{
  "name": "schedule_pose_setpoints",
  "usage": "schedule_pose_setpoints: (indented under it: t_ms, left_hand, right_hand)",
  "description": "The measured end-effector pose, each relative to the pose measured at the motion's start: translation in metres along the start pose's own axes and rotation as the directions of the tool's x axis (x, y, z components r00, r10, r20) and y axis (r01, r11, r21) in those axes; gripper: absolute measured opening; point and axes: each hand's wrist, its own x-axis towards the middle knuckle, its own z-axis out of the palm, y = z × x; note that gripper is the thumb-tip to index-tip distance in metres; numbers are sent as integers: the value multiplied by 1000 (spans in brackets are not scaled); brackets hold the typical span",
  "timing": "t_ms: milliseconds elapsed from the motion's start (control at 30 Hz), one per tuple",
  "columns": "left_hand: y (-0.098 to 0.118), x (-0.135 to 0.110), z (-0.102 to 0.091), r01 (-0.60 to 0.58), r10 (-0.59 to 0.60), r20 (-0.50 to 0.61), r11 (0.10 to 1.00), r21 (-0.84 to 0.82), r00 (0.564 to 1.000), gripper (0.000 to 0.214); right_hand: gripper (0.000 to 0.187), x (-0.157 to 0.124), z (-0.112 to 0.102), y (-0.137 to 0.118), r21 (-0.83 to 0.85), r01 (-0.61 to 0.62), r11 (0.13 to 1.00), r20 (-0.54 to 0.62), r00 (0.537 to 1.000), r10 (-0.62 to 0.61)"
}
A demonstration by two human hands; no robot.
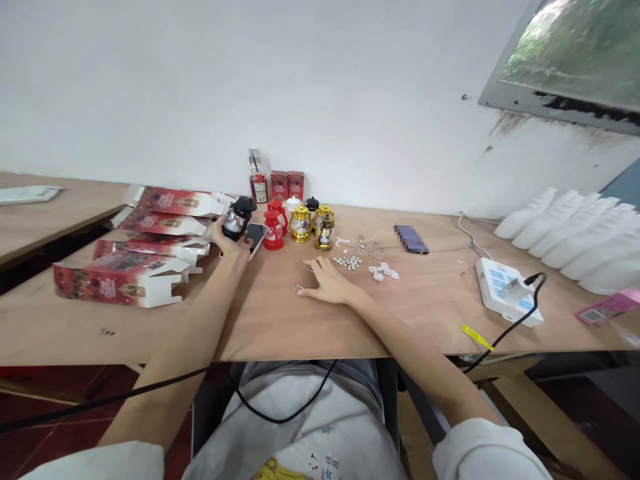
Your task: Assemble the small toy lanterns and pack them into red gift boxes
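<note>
My left hand (233, 245) is wrapped round a small black toy lantern (239, 215), raised over the left side of the table. Low over the table, my right hand (331, 281) has thumb and fingers round a thin bent wire handle (300, 287); only its ends show and the palm hides the rest. Behind it stand several lanterns, among them a red lantern (273, 231), a gold lantern (301, 225) and a bronze-dark lantern (325, 235). To its right lie round button cells (347, 263), a pile of wire handles (370, 247) and small white plastic pieces (384, 271).
Flattened red boxes (120, 273) lie on the left. A phone (257, 237) is beside my left hand, another phone (411, 239) further right. Red boxes (287, 185) stand against the wall. A power strip (505, 290) with a black cable and white stacked covers (575, 233) are at right.
</note>
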Motion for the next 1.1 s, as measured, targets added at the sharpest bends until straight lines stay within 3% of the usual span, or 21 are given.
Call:
schedule_pose_setpoints:
  t_ms: [133, 267, 467, 667, 767, 933, 1100]
  left_hand:
    - [4, 0, -3, 50, -45, 90, 997, -57, 995, 30]
    - [11, -2, -2, 28, -17, 141, 997, -73, 990, 33]
    - [11, 2, -3, 52, -53, 29, 998, 26, 998, 33]
    - [10, 5, -5, -18, 16, 41, 999, 33, 999, 30]
    - [9, 7, -6, 8, -9, 10, 998, 57, 1000, 31]
    - [10, 7, -7, 5, -7, 65, 999, 37, 998, 29]
    - [8, 8, -8, 12, -12, 15, 1000, -11, 1000, 26]
  right_hand:
    - [70, 0, 1, 1, -8, 13, 1000, -35, 999, -14]
    - [63, 0, 1, 1, -10, 40, 999, -39, 998, -40]
    - [57, 0, 1, 1, 8, 73, 997, -54, 996, -72]
    - [54, -1, -1, -1, 15, 79, 997, -36, 996, -78]
    - [54, -1, -1, -1, 9, 71, 997, -37, 997, -71]
    - [53, 0, -1, -1, 1, 97, 995, -37, 995, -97]
    - [51, 0, 0, -1, -3, 96, 995, -44, 994, -96]
